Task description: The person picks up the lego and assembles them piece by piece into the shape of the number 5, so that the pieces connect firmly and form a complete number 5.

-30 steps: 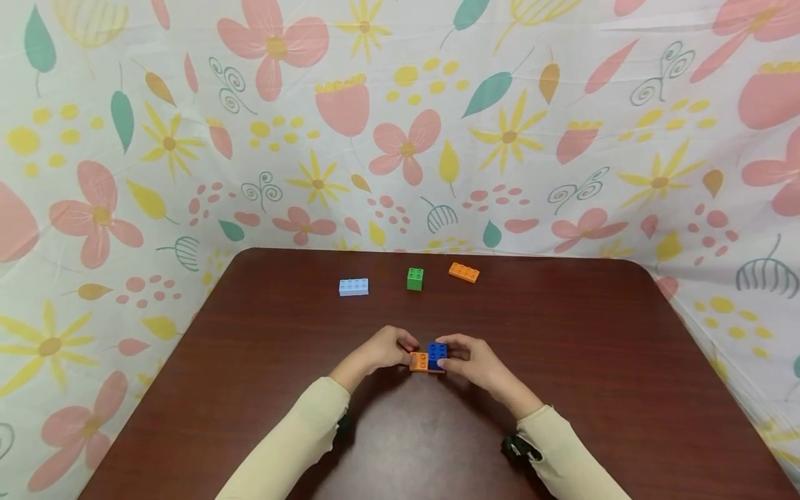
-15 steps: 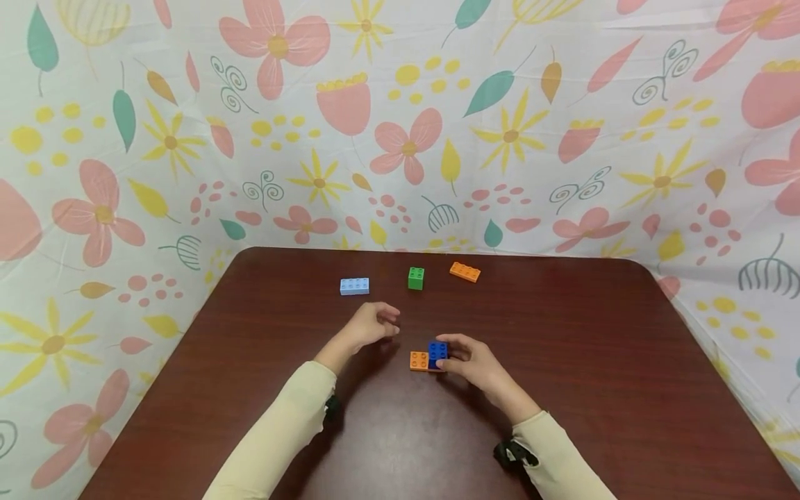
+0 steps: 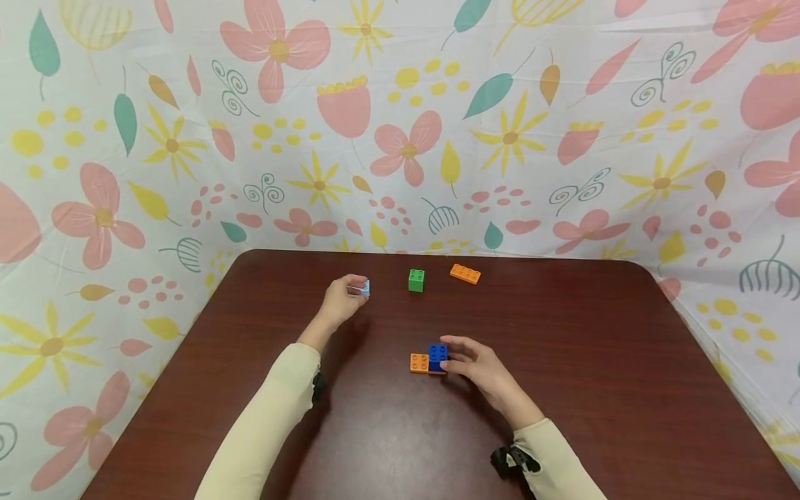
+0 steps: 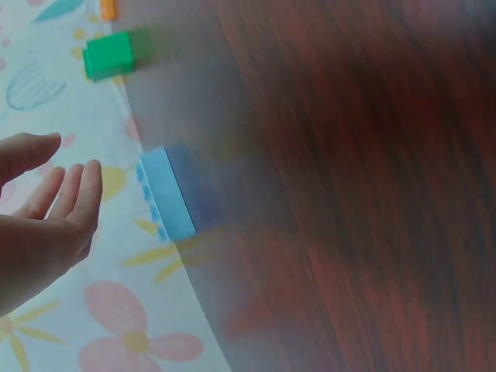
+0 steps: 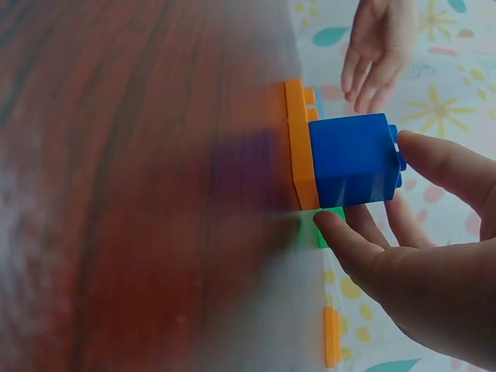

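Note:
In the head view my left hand (image 3: 340,300) reaches over the light blue brick (image 3: 366,288), partly hiding it. The left wrist view has the thumb and fingers (image 4: 90,194) of that hand apart, beside the studs of the light blue brick (image 4: 169,194), with nothing between them. My right hand (image 3: 481,371) has its thumb and fingers round the dark blue brick (image 3: 437,355). This brick stands on the right half of a flat orange brick (image 3: 419,363), whose left studs are bare. In the right wrist view, one fingertip is at the studs of the dark blue brick (image 5: 353,161).
A green brick (image 3: 416,280) stands toward the back of the dark wooden table (image 3: 562,333). Right of it lies another flat orange brick (image 3: 465,273). A flower-patterned cloth (image 3: 400,139) hangs behind the table's far edge.
My left hand has left the orange brick and moved away and to the left, over to the light blue brick. The right hand stays at the dark blue brick.

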The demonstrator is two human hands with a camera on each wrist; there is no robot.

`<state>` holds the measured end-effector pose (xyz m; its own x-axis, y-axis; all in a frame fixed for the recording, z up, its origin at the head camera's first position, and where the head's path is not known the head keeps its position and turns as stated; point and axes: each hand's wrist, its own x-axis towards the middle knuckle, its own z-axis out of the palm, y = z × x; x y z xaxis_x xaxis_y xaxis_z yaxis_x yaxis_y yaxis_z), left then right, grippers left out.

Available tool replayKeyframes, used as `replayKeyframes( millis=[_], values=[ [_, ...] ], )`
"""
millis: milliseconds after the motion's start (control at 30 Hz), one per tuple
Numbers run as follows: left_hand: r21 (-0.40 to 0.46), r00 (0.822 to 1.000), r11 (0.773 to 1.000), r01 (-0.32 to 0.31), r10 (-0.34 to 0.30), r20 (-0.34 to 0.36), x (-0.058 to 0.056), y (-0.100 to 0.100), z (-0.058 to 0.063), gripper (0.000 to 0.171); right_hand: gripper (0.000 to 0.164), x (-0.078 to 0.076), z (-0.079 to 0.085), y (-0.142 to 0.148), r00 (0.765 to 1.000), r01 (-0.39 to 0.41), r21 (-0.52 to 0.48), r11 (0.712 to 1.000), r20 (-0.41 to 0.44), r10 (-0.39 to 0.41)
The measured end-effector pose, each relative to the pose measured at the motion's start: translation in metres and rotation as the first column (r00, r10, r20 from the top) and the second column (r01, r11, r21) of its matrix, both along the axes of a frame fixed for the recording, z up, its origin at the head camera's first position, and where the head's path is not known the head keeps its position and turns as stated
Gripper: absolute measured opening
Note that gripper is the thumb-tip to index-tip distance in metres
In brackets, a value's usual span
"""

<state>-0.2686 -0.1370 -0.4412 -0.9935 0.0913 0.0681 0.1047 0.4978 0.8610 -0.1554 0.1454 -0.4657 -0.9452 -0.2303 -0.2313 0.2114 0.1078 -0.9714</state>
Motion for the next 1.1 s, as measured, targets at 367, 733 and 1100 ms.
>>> replayKeyframes(
  millis=[367,733,1100],
  values=[
    [-0.081,0.998,0.994,-0.068,0.066,-0.022,-0.023,-0.016,-0.015,0.043,0.056,0.0,-0.007,0.0,0.998,0.036,-0.017,0.999,0.046,-0.035],
    [-0.148,0.992,0.981,-0.122,0.123,-0.001,-0.034,-0.024,-0.025,0.043,0.055,0.003,-0.005,-0.001,0.999,0.032,-0.034,0.999,0.043,-0.031],
    [-0.215,0.991,0.971,-0.102,0.118,0.065,-0.037,-0.024,-0.028,0.044,0.054,0.001,-0.004,-0.003,0.996,0.061,-0.038,0.997,0.059,-0.059]
  ],
)
